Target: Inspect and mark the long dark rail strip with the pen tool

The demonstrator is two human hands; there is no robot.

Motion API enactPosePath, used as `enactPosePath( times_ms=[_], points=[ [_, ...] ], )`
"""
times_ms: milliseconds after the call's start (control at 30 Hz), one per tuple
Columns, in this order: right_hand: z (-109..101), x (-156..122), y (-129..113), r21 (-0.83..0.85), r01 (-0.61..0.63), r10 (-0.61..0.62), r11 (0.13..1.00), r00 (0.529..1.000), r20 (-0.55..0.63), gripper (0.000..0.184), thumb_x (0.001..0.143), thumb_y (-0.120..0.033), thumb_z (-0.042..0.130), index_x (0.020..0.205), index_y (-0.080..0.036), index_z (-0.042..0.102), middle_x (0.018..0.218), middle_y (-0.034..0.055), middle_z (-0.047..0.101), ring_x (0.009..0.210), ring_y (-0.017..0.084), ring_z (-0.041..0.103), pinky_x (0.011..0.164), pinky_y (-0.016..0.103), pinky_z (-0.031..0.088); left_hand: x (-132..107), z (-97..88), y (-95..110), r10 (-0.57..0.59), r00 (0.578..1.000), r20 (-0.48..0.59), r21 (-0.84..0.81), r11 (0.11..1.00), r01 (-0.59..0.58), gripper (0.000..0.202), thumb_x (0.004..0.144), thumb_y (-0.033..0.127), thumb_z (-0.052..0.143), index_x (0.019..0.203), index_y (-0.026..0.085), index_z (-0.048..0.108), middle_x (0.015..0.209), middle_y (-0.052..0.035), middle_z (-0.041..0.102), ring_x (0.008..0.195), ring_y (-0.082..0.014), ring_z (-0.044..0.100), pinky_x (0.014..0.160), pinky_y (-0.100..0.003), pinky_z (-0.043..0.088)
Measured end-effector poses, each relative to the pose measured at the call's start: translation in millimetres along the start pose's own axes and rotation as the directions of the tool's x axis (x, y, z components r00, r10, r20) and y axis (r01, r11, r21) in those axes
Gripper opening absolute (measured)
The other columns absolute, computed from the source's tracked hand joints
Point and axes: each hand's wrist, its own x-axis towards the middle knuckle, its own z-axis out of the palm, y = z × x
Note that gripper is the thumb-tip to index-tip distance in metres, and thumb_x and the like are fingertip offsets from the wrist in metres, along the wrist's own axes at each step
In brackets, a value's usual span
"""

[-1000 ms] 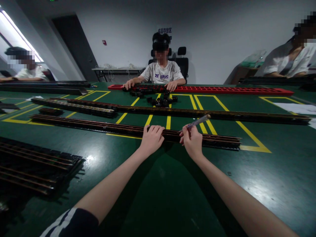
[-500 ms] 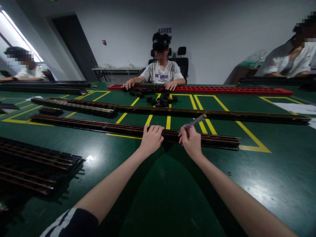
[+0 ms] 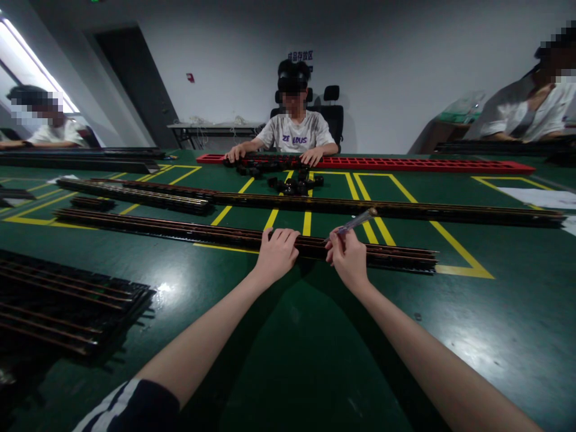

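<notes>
A long dark rail (image 3: pixel 180 230) with copper-coloured strips lies across the green table (image 3: pixel 315 360) in front of me. My left hand (image 3: pixel 275 254) rests on the rail, its fingers curled over the near edge and pressing it down. Just to the right, my right hand (image 3: pixel 348 258) is closed around a clear-handled screwdriver (image 3: pixel 357 221), whose tip points down at the rail between my hands.
A second long rail (image 3: pixel 405 209) lies farther back, with more rails at the left (image 3: pixel 135 193) and a stack at the near left (image 3: pixel 58 300). A person opposite handles black parts (image 3: pixel 294 183) on a red tray (image 3: pixel 427 164). Two more people sit at the sides.
The screwdriver's handle has dipped slightly and my right hand has shifted a little left along the rail. My left hand has stayed in place.
</notes>
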Motion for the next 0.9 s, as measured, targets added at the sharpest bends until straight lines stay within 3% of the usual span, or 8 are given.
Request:
enactPosePath(
  times_ms=[900],
  points=[
    [-2.2,-1.1,2.9,-0.004,-0.017,0.018,1.0,1.0,0.021,0.023,0.091,-0.041,0.044,0.086,-0.019,0.046,0.063,-0.0009,0.057,0.04,0.01,0.054,0.036,0.021,0.045,0.4,-0.7,1.2,0.011,1.0,0.011,0.016,1.0,-0.011,0.033,0.088,0.019,0.038,0.115,0.018,0.057,0.116,-0.0083,0.064,0.11,-0.0236,0.055,0.102,-0.047,0.031]
  ],
)
